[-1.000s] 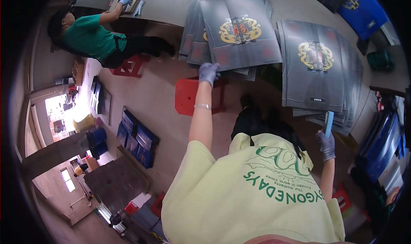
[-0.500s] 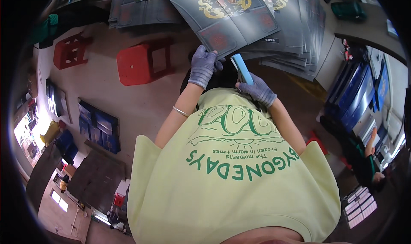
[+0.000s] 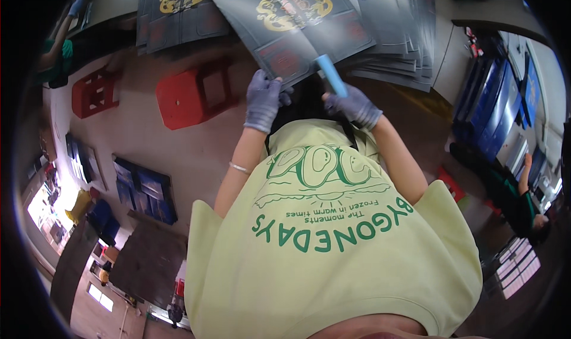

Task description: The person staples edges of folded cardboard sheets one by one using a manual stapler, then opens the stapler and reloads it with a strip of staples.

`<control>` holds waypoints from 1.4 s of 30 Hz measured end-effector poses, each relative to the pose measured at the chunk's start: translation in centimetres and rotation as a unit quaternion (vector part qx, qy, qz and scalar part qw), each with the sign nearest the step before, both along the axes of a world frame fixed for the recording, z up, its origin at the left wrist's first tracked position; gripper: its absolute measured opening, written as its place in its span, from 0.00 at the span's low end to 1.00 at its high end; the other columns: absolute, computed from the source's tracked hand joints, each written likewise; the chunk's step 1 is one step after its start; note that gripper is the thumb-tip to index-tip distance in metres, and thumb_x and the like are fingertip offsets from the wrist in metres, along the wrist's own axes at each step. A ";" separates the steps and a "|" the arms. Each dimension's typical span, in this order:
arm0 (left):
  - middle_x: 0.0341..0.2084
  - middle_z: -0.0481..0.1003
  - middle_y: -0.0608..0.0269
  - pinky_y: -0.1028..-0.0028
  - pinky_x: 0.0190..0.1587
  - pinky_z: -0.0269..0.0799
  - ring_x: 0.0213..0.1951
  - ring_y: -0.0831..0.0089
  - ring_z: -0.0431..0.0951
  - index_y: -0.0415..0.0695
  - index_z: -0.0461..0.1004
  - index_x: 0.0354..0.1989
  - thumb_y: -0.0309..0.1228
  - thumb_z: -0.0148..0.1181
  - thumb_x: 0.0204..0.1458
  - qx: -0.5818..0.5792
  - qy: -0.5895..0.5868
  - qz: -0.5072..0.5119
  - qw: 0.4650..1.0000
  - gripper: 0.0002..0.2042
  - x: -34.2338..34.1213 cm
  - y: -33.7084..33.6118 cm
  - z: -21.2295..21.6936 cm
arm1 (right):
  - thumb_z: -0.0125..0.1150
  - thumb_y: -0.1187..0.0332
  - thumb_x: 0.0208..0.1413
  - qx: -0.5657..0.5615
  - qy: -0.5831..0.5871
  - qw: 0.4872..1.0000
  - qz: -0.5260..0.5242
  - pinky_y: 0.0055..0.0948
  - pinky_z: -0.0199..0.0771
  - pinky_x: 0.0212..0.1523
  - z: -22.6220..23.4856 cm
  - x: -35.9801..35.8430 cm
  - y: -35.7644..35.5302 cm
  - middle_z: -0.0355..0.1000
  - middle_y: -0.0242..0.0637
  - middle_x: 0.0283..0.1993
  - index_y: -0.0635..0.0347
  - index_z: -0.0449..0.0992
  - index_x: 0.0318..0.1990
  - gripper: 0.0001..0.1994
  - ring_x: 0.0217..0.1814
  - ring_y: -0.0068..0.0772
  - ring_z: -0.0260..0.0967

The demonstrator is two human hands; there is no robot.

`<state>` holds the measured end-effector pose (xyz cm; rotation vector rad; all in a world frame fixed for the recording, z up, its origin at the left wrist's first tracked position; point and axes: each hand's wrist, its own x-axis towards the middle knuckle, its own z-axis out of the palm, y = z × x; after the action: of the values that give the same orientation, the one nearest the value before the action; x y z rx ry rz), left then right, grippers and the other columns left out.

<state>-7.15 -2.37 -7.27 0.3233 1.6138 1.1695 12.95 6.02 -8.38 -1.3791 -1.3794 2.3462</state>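
Observation:
Both my hands wear grey-blue gloves. My left hand [image 3: 263,99] grips the near edge of a dark grey printed cardboard sheet [image 3: 291,24] with a gold and red emblem, pulled toward me off the table. My right hand [image 3: 355,106] is closed around a light blue flat tool [image 3: 331,75], whose end rests on that sheet. The sheet lies over a thick stack of like sheets [image 3: 392,47] at the table edge. My yellow shirt fills the lower frame.
A second stack of dark sheets [image 3: 178,12] lies to the left. Two red plastic stools [image 3: 193,92] [image 3: 92,92] stand on the floor. Dark blue crates [image 3: 496,119] stand at right, near a person in green [image 3: 514,196]. Another person in green [image 3: 56,56] works at far left.
The view has swung toward the table. My right hand brought the blue tool in onto the sheet, and both hands now sit close together at its near edge.

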 end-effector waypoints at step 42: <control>0.37 0.73 0.63 0.75 0.45 0.69 0.40 0.75 0.73 0.39 0.65 0.53 0.31 0.53 0.53 0.080 -0.214 0.097 0.969 0.19 -12.0 2.4 -6.8 | 0.64 0.54 0.44 0.041 -0.161 0.983 -0.083 0.24 0.65 0.33 -3.7 13.5 3.7 0.68 0.29 0.28 0.60 0.75 0.34 0.18 0.29 0.23 0.63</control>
<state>-19.17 0.05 -14.03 0.0074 1.1940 1.4132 26.42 9.67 -12.10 -1.8321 -1.3514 2.0047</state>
